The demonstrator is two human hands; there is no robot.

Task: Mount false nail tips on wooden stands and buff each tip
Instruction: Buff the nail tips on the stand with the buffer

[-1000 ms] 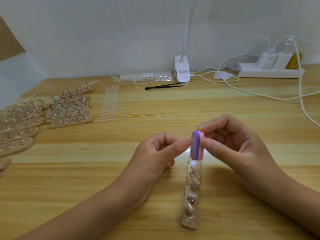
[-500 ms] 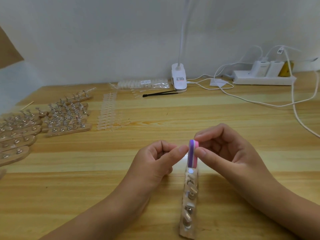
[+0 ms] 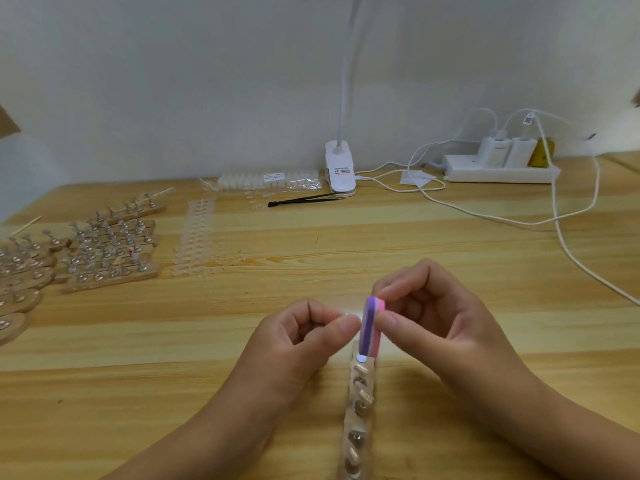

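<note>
The table [image 3: 450, 258] carries everything. A lamp [image 3: 341, 168] stands far behind the stand [image 3: 360, 410], which lies lengthwise at the front edge with tips [image 3: 365, 396] on its pegs. A power strip [image 3: 498, 169] sits far behind and to the right of the stand, and spare stands [image 3: 104, 258] crowd far to its left. The right hand [image 3: 446, 327] pinches the buffer [image 3: 370, 329] upright over the stand's far end. The left hand [image 3: 298, 341], just left of that end, has thumb and forefinger closed together beside the buffer. I cannot tell whether they hold anything.

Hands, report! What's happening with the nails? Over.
Right hand pinches buffer block. Left hand curled beside it, hold unclear. Wooden stand below. Nothing blocking.
</note>
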